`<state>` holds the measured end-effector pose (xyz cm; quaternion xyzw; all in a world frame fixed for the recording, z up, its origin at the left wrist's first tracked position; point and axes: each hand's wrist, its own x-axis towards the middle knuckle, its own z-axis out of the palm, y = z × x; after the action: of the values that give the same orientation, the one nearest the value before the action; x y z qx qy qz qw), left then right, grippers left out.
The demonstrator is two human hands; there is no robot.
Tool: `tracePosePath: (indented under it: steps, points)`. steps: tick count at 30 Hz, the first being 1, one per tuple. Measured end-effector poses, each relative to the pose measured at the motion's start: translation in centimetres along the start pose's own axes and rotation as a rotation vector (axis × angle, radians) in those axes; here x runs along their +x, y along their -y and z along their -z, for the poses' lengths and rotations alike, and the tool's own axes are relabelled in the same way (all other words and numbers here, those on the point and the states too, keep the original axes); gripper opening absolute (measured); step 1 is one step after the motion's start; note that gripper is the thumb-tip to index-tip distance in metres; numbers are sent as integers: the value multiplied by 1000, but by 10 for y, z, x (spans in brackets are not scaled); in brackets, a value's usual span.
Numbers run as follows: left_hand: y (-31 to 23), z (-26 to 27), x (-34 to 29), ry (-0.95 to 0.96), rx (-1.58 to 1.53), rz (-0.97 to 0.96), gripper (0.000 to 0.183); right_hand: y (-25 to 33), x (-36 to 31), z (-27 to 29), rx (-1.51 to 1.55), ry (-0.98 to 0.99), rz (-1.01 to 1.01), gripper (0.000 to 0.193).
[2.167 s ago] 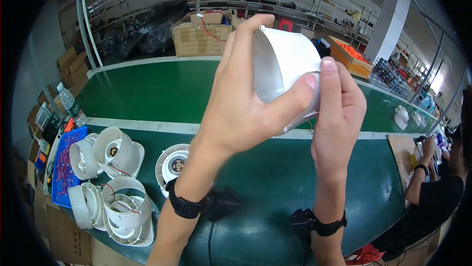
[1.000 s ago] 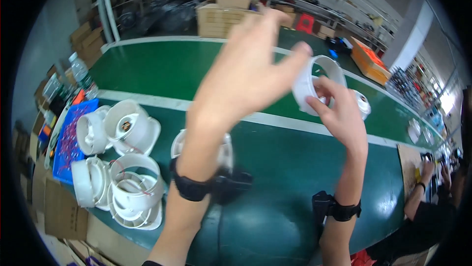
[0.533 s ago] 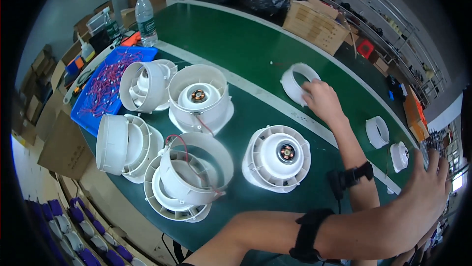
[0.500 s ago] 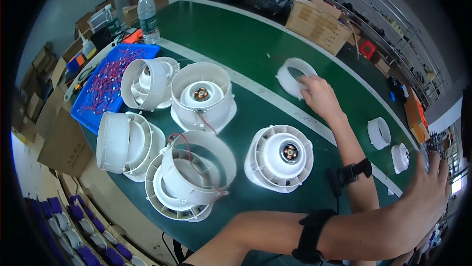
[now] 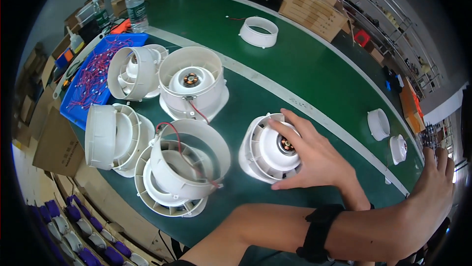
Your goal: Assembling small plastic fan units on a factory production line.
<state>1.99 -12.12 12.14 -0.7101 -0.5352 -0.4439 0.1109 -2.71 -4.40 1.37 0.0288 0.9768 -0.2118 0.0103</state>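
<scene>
- Nearest, the left forearm crosses above the bench's near edge; its left hand point(image 5: 422, 195) is toward the bench's right end, fingers extended and slightly apart. The palm is turned from view, so whether it holds anything cannot be told.
- A little farther, the right hand point(image 5: 319, 153) is spread wide over a white fan housing point(image 5: 264, 150), thumb at its lower side, fingertips by its upper rim. Whether the grip has closed cannot be made out.
- That housing rests on the bench point(image 5: 238, 101), between the near edge and the white strip point(image 5: 275, 82); the hand covers its right side and part of the copper-coloured motor point(image 5: 286, 144).
- The left forearm hides part of the right arm and a stretch of the near edge.
- Four more white housings point(image 5: 196, 182) cluster by the bench's left edge, partly overlapping in view, beside a blue tray point(image 5: 73, 117) of tangled wires.
- At the lower left, purple-and-white items point(image 5: 88, 256) below the bench are cut off and dim.
- Beyond the strip, a white ring point(image 5: 260, 39) lies near the far edge, a red wire behind it.
- Half a second ago the right hand was at that ring; now the ring lies farther left and free, and the hand is at the housing.
</scene>
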Motion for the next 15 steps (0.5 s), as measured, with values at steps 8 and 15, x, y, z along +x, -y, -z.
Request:
tracePosePath:
  steps: [8, 15]
  points:
    - [1, -5, -5, 3, -114, -82, 50, -64, 7, 22, -167, -520, -109, 87]
    - [48, 6, -24, 34, -122, -40, 45, -189, 107, 60, -354, -655, -412, 95]
